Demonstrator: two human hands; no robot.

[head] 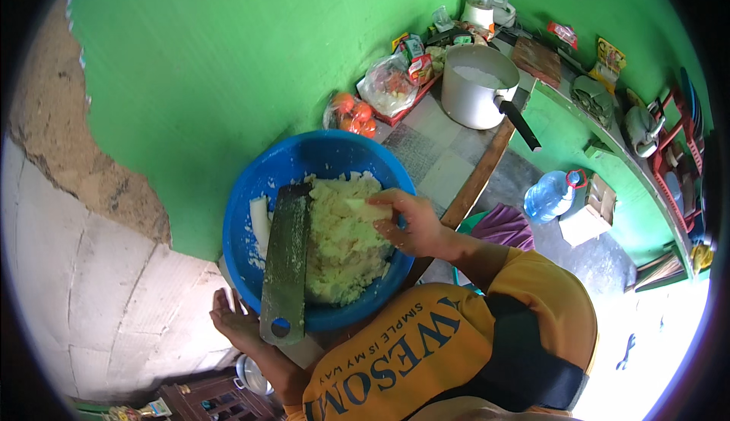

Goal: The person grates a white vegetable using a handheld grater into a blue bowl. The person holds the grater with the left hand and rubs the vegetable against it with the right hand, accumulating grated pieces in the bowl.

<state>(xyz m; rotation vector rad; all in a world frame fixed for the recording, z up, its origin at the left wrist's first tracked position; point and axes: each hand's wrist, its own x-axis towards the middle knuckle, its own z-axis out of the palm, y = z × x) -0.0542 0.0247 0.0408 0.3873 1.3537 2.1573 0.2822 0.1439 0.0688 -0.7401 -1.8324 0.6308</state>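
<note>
A blue plastic basin [320, 144] holds a mound of pale grated food [345, 256]. Across its left part lies a flat metal grater [285, 267], its end with a hole sticking out over the near rim. A white peeled stick, apparently a root vegetable [259, 221], rests inside the basin left of the grater. Over the mound, my right hand [416, 224] pinches a small pale piece [369, 209] between thumb and fingers. My left hand [235, 315] is at the basin's outer near-left side, fingers apart and holding nothing; whether it touches the wall is unclear.
Bagged tomatoes [355, 114], a plastic bag of food [390, 82] and an aluminium saucepan [476, 93] stand behind the basin on the tiled counter. The saucepan's black handle [519, 124] juts past the wooden edge [476, 179]. A water bottle [548, 196] lies lower right.
</note>
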